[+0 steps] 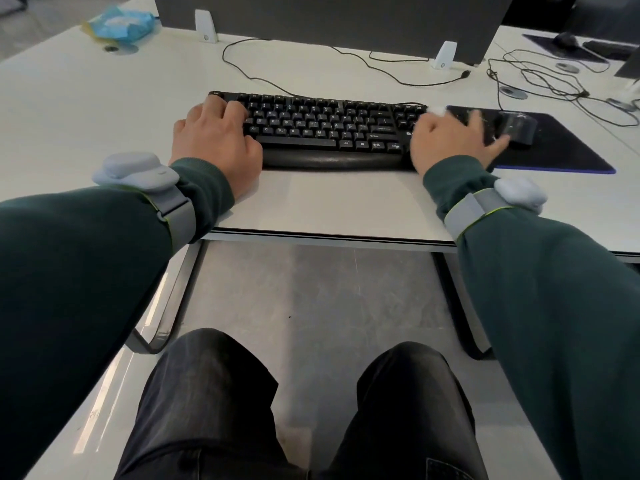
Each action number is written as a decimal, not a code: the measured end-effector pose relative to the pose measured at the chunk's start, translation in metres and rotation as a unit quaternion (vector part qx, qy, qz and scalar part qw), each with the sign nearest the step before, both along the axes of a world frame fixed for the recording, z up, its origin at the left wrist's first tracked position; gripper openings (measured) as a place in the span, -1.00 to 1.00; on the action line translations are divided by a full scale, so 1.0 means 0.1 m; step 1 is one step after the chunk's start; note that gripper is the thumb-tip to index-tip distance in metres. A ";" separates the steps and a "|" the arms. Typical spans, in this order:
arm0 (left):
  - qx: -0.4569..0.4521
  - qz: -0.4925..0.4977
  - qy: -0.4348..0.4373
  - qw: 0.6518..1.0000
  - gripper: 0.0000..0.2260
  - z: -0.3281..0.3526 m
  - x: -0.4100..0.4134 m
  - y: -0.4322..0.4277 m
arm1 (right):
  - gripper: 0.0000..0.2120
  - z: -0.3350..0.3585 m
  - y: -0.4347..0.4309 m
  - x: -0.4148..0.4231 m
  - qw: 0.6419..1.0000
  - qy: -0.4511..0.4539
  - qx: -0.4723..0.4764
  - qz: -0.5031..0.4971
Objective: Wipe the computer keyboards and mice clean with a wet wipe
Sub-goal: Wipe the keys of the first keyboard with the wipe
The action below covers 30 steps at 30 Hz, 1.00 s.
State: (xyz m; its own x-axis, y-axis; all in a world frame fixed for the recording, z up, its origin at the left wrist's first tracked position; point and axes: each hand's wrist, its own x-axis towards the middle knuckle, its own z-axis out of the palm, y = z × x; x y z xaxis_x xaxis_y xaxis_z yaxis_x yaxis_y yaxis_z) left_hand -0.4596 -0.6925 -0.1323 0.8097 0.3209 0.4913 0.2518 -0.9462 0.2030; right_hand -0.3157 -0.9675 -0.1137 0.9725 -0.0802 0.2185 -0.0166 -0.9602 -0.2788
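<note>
Head view, looking down at a white desk [104,109]; black keyboard [322,126] lies mid-desk, padded wrist rest [332,161] touching its near edge; left hand [214,140] rests on the keyboard's left end, fingers loosely bent on the outer keys, thumb by the near-left corner, nothing held; right hand [446,136] sits over the keyboard's right end, covering the number keys, motion-blurred; a bit of white wipe [436,110] pokes out at the far side of that hand, touching the keys; cannot tell if the fingers pinch the wipe or press it flat; black mouse [519,128] just right of the keyboard, on a dark mouse pad [561,150] that meets the keyboard's right end; mouse also blurred, right hand's outer finger close to it, contact unclear; blue pack of wipes [119,24] well behind the keyboard to the far left, near the desk corner; grey panel [329,15] stands upright behind the keyboard; black cables [346,60] loop on the desk between keyboard and panel, more tangled far right of the keyboard; both dark green sleeves carry grey wrist bands [173,206]; knees in dark trousers [214,393] below the desk edge, nearer the camera than the keyboard.
</note>
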 end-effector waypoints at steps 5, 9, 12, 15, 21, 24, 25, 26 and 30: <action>-0.020 0.008 0.001 1.000 -0.67 0.00 0.00 0.00 | -0.44 -0.07 0.06 -0.10 0.997 -0.024 -0.027 0.061; -0.009 0.006 -0.009 1.000 -0.67 0.00 -0.01 0.00 | -0.49 -0.04 -0.04 -0.04 0.998 0.016 0.018 -0.062; -0.002 -0.002 -0.014 1.000 -0.65 -0.02 -0.01 -0.01 | -0.48 -0.06 0.01 -0.09 0.998 -0.010 -0.021 0.055; 0.004 0.000 -0.016 1.000 -0.63 -0.02 -0.01 0.00 | -0.53 -0.09 0.06 -0.16 0.982 -0.032 -0.054 0.176; 0.006 0.000 -0.013 1.000 -0.63 0.00 -0.02 -0.01 | -0.53 -0.03 -0.01 -0.14 0.999 -0.023 0.019 0.022; -0.006 0.007 -0.005 1.000 -0.66 0.01 -0.02 -0.02 | -0.51 -0.02 0.06 -0.20 0.996 -0.018 -0.022 0.086; -0.017 0.012 -0.005 1.000 -0.67 0.01 -0.02 -0.01 | -0.50 -0.03 0.11 -0.24 0.990 -0.027 -0.049 0.129; -0.029 0.017 -0.007 0.999 -0.67 0.01 -0.03 -0.01 | -0.50 -0.04 0.15 -0.28 0.985 -0.030 -0.061 0.159; -0.077 0.032 0.000 0.997 -0.68 0.02 -0.04 -0.05 | -0.49 -0.06 0.29 -0.44 0.980 -0.005 -0.049 0.195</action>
State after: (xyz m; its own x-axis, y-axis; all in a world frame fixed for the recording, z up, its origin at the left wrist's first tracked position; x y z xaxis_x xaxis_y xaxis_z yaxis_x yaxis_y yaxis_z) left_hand -0.4634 -0.6976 -0.1298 0.7854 0.4425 0.4329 0.3097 -0.8864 0.3442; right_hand -0.3598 -0.9384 -0.1199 0.9228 0.3189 0.2164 0.3592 -0.9152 -0.1827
